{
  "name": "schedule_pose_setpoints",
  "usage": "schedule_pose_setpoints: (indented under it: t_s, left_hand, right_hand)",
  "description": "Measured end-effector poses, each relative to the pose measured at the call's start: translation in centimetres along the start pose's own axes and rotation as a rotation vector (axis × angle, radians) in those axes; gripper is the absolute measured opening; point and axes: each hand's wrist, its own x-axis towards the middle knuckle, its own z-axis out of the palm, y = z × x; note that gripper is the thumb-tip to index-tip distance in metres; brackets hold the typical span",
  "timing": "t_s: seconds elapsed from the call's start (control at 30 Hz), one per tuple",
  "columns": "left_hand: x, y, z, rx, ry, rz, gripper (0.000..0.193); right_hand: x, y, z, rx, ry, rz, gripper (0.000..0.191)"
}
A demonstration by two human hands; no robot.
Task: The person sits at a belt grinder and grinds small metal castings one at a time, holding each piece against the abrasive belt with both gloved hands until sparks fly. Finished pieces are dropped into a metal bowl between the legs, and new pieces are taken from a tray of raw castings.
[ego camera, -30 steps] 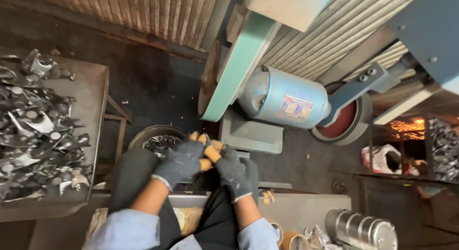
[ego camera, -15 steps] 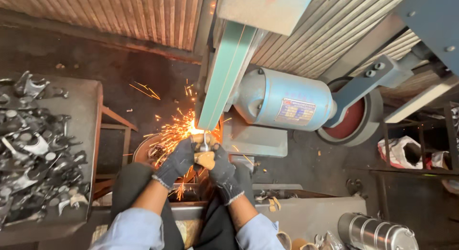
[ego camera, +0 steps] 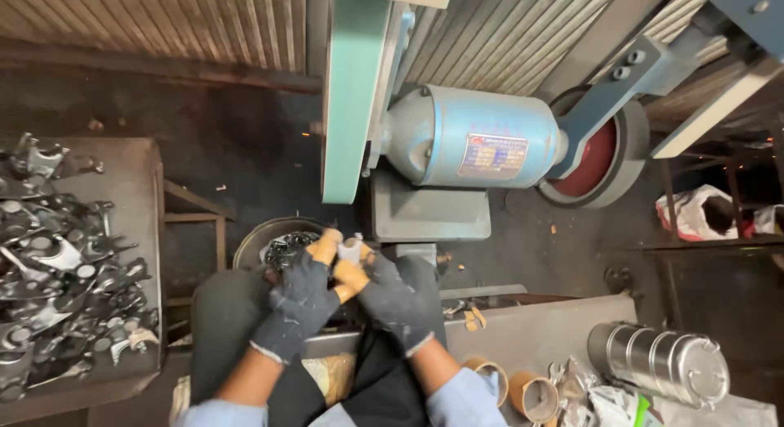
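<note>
I pinch the small metal part (ego camera: 353, 249) between both gloved hands, left hand (ego camera: 304, 295) and right hand (ego camera: 390, 300), just below the green sanding belt (ego camera: 353, 92) for control.

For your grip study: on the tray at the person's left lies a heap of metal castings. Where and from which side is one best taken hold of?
Judging by the view, take a topmost metal casting by its flat arm, from above: the pieces interlock, and the tray is open on top. Both gloved hands, left hand and right hand, are busy.
</note>
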Motion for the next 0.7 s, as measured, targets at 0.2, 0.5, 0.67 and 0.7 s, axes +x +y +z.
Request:
schedule_pose_setpoints:
  t_s: [0.2,0.5,0.67,0.7]
  left_hand:
    - [-1.4,-0.9,1.1,-0.552,0.021,0.377,0.077]
    - [6.5,-4.7,2.5,-1.142,-0.334,0.101,0.027]
    - [9.1,-7.3,5.7,-1.311,-0.402,-0.2,0.023]
    - [9.5,-7.7,5.6,-1.24,-0.403,-0.312,0.025]
  right_hand:
    - [-2.5,0.4,-2.5,0.178,-0.026,0.408,0.042]
    - [4.5,3.6,-2.0,-0.299,-0.108,-0.284,0.034]
    - [8.6,7.6,-1.8,0.138,-0.004,-0.107,0.034]
    - [9.0,7.8,-2.0,-0.082,0.08,-0.078,0.033]
